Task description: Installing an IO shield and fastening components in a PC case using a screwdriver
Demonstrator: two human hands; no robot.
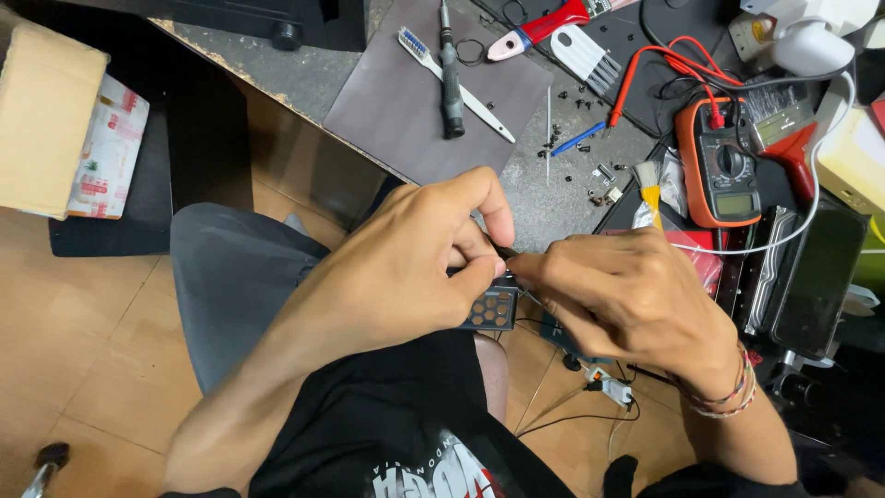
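My left hand grips a small dark part with a honeycomb grille, held over my lap in front of the bench edge. My right hand pinches the same part from the right, fingertips meeting the left thumb, with thin wires running under the fingers. Beaded bracelets circle my right wrist. Most of the part is hidden by both hands.
On the bench lie a grey mat with a screwdriver and toothbrush, loose screws, an orange multimeter with red leads, a small brush. A cardboard box stands left. A power strip lies on the floor.
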